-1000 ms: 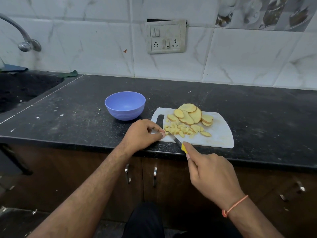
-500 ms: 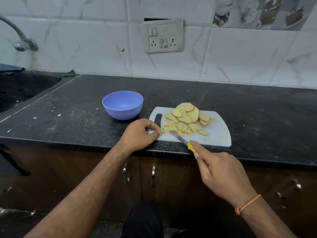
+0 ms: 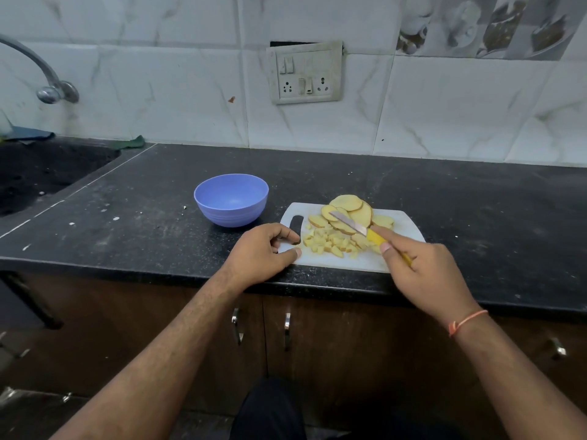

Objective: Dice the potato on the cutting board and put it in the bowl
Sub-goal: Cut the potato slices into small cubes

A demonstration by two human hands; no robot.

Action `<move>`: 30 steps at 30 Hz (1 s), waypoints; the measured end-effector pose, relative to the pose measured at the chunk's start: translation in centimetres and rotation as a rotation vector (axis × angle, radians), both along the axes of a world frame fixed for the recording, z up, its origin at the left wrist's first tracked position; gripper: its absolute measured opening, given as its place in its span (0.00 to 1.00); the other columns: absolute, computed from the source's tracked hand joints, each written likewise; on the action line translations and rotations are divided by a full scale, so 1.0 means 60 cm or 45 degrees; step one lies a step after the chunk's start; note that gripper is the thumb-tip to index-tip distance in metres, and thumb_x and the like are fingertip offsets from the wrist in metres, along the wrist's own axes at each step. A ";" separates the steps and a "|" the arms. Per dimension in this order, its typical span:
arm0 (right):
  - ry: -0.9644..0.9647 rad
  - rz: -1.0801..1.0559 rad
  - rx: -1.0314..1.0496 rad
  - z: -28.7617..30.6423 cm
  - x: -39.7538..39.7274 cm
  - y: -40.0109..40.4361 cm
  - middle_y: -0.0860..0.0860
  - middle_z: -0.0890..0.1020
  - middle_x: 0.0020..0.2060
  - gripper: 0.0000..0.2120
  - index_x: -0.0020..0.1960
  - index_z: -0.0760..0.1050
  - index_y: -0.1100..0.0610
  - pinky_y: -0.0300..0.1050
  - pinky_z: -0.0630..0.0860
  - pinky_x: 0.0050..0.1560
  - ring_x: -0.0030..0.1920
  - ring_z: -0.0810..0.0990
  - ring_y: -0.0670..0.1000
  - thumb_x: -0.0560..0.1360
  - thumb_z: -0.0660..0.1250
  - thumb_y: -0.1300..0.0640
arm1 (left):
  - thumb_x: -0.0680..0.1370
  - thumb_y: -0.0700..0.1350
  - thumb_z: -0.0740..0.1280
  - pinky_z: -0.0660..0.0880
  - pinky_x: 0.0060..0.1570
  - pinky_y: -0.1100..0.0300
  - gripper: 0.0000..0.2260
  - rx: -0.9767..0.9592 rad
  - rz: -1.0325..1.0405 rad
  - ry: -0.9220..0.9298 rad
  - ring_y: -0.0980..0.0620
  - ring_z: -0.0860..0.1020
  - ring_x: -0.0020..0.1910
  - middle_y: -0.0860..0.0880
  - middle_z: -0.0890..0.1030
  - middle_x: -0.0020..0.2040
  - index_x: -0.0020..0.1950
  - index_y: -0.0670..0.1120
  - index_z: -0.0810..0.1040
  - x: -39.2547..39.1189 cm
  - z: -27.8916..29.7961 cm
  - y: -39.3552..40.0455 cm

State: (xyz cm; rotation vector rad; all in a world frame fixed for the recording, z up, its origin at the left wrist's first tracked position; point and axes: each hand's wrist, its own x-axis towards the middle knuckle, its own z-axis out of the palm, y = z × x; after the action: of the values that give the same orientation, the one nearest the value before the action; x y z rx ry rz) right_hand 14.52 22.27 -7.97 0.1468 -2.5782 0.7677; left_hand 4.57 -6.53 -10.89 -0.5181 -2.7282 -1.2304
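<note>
Presently my right hand grips the yellow-handled knife, blade angled up-left across the potato slices; my left hand rests on the cutting board, thumb on its near-left corner and curled fingertips by the handle slot. Slices lie at the board's far side, just beyond the blade — nearer my right hand; diced pieces sit between both hands. Count: one board, one knife, one bowl — unfilled, left of the board; roughly seven slices undiced; dice too many to count.
</note>
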 end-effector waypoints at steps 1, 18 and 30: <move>0.001 0.008 -0.070 -0.002 -0.013 0.011 0.49 0.79 0.26 0.17 0.70 0.77 0.36 0.41 0.63 0.25 0.24 0.69 0.48 0.83 0.63 0.48 | 0.76 0.52 0.78 0.72 0.44 0.66 0.09 0.002 -0.009 -0.005 0.59 0.77 0.42 0.59 0.83 0.49 0.56 0.59 0.85 -0.001 0.000 -0.002; -0.105 0.074 -0.613 -0.009 -0.044 0.033 0.28 0.73 0.26 0.15 0.69 0.80 0.51 0.27 0.69 0.35 0.34 0.77 0.33 0.84 0.64 0.58 | 0.83 0.47 0.67 0.78 0.57 0.56 0.06 -0.548 -0.123 0.129 0.54 0.79 0.53 0.57 0.78 0.53 0.59 0.52 0.80 -0.015 0.042 0.065; -0.095 0.066 -0.764 -0.012 -0.051 0.046 0.38 0.73 0.25 0.14 0.64 0.81 0.42 0.41 0.65 0.34 0.28 0.67 0.43 0.85 0.64 0.57 | 0.85 0.49 0.68 0.74 0.46 0.62 0.07 -0.219 -0.165 0.063 0.62 0.81 0.46 0.59 0.85 0.55 0.56 0.52 0.86 -0.042 0.083 0.114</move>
State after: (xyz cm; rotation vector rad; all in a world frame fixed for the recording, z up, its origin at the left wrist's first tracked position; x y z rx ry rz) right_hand 11.44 25.02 -8.71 -0.0038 -2.2958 1.5451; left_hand 2.04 0.29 -5.91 -0.7445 -2.8121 -0.9978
